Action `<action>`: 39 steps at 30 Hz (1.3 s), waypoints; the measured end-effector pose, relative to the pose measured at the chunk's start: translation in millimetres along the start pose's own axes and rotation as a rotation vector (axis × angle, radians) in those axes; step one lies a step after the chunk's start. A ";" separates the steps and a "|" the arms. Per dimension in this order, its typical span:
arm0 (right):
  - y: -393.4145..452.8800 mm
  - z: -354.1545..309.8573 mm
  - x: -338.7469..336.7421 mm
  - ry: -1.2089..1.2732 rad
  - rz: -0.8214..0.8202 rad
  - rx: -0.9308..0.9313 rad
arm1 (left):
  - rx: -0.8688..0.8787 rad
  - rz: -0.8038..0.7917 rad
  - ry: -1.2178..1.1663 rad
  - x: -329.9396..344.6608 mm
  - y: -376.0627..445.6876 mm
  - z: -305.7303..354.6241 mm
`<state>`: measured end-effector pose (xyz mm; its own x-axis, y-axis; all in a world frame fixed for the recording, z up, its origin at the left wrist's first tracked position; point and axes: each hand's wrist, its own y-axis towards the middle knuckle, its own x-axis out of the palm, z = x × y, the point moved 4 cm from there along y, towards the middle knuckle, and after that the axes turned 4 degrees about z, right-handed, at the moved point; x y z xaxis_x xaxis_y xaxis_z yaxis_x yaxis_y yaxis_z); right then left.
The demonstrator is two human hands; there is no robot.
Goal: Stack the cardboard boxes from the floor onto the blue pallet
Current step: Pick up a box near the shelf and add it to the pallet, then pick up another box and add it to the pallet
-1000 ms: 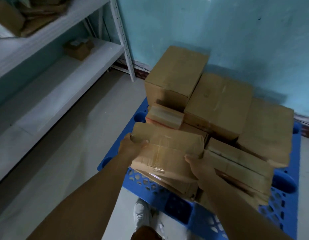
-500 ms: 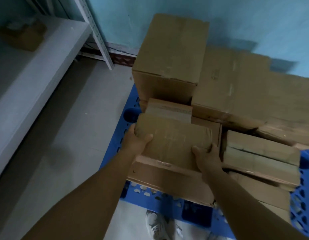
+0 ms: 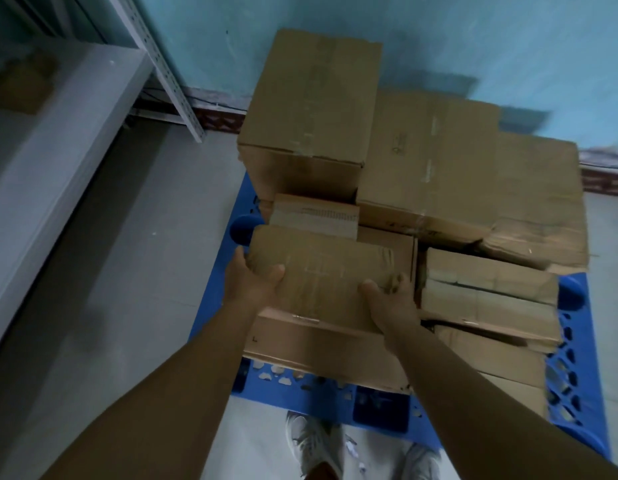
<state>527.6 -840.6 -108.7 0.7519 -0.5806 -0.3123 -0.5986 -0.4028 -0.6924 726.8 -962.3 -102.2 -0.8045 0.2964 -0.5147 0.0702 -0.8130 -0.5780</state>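
Observation:
A flat taped cardboard box (image 3: 321, 271) lies on top of a wider box (image 3: 321, 348) at the front left of the blue pallet (image 3: 574, 382). My left hand (image 3: 253, 277) grips its near left corner, thumb on top. My right hand (image 3: 390, 299) grips its near right corner, fingers curled round the edge. Behind it sit a small flat box (image 3: 314, 213) and a tall box (image 3: 311, 109). More boxes (image 3: 473, 174) fill the pallet's back and right side.
A white metal shelf unit (image 3: 58, 140) runs along the left, with its slotted post (image 3: 169, 71) near the pallet's back corner. The turquoise wall (image 3: 473, 36) stands close behind the stack. Grey floor (image 3: 144, 271) lies between shelf and pallet. My shoes (image 3: 311, 441) are at the pallet's front edge.
The held box has come down from a tilted carry and now lies level on the wider box. My view has moved closer and more over the stack.

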 end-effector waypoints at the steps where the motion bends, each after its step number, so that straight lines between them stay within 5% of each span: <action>1: -3.6 -1.7 -5.2 0.020 -0.002 0.003 | -0.016 0.029 -0.017 0.7 -7.5 1.3; 6: -29.3 -13.0 -40.9 -0.001 -0.006 -0.034 | 0.034 0.203 -0.085 9.3 -67.1 24.9; 14: -78.6 -20.6 -147.4 0.057 -0.012 -0.079 | 0.067 0.072 -0.364 68.3 -193.8 69.5; 21: -109.3 -23.5 -254.5 0.163 0.047 -0.055 | 0.160 -0.151 -0.394 129.7 -284.1 112.0; 39: -226.1 76.6 -411.1 0.564 0.639 -0.029 | 0.496 -0.706 -0.009 245.1 -451.1 133.4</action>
<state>375.0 -456.6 126.4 0.0219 -0.9649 -0.2617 -0.8738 0.1087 -0.4740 419.2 -589.8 116.8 -0.5677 0.8124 -0.1329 -0.7119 -0.5656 -0.4163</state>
